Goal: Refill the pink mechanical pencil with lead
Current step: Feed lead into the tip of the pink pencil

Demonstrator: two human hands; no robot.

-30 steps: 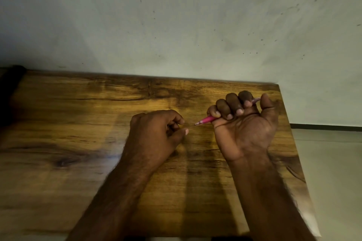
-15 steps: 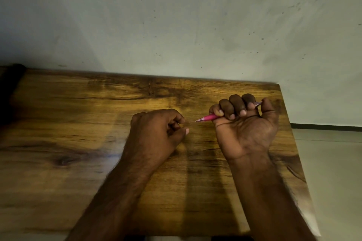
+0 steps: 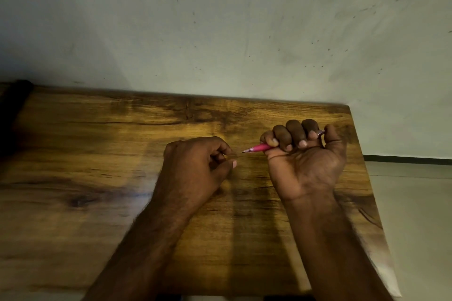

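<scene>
My right hand point(image 3: 303, 161) grips the pink mechanical pencil point(image 3: 259, 148) in a fist, palm towards me, above the wooden table point(image 3: 97, 154). The pencil's tip points left and its rear end sticks out against my thumb. My left hand point(image 3: 195, 166) is just left of the tip, fingers curled, with forefinger and thumb pinching a thin lead point(image 3: 238, 153). The lead shows only as a faint line that reaches the pencil's tip.
The table's right edge point(image 3: 367, 186) lies close beside my right hand, with pale floor point(image 3: 415, 215) beyond it. A grey marked wall point(image 3: 220, 32) rises behind the table. A dark object point(image 3: 12, 115) sits at the far left edge.
My right thumb has come down onto the pencil's rear end. Both hands have otherwise stayed almost where they were.
</scene>
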